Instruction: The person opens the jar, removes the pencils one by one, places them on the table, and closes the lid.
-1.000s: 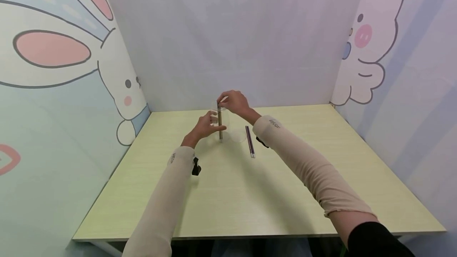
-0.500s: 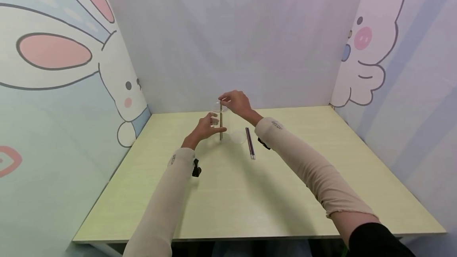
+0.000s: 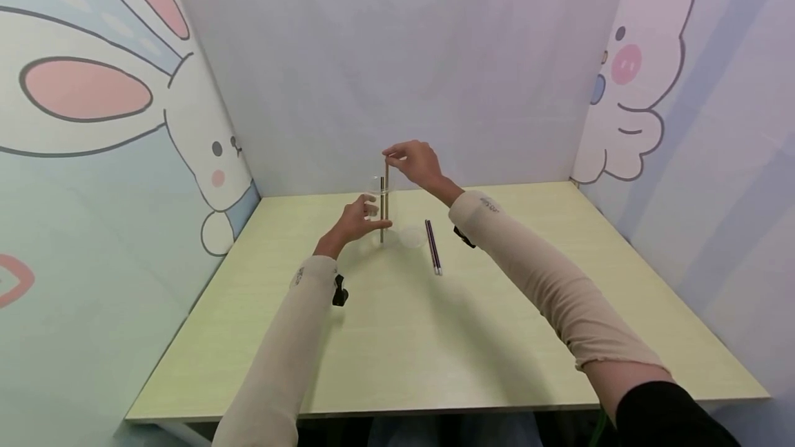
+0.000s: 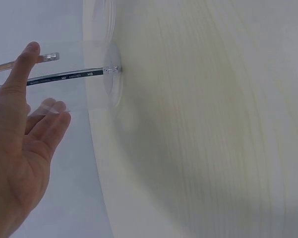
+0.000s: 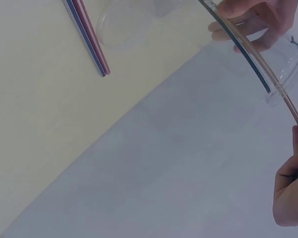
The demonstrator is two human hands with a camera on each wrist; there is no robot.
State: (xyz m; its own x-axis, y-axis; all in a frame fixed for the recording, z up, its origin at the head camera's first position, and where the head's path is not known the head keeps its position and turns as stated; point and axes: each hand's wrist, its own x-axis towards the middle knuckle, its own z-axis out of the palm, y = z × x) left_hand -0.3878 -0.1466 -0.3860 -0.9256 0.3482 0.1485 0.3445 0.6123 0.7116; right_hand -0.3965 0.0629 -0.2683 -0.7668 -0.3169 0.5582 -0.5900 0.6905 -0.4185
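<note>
My left hand (image 3: 352, 219) grips a clear plastic cylinder (image 4: 96, 99), thumb on one side and fingers on the other. In the left wrist view, a dark pencil (image 4: 64, 78) with HB lettering stands inside, its end at the cylinder's base. A tan pencil (image 5: 293, 111) is raised partway out of the open mouth. My right hand (image 3: 417, 163), above the cylinder, pinches this pencil's upper end. Its lower end stays within the clear walls, off the base. The right fingertips are partly cut off in the right wrist view.
Two more pencils (image 3: 433, 250), one bluish and one reddish, lie side by side on the pale table (image 3: 385, 350). A clear round lid (image 3: 412, 237) lies between them and the cylinder. A grey wall (image 3: 497, 88) rises behind the table.
My right hand has risen, drawing the tan pencil upward from the cylinder, apart from the dark one. The left hand keeps its hold in nearly the same place.
</note>
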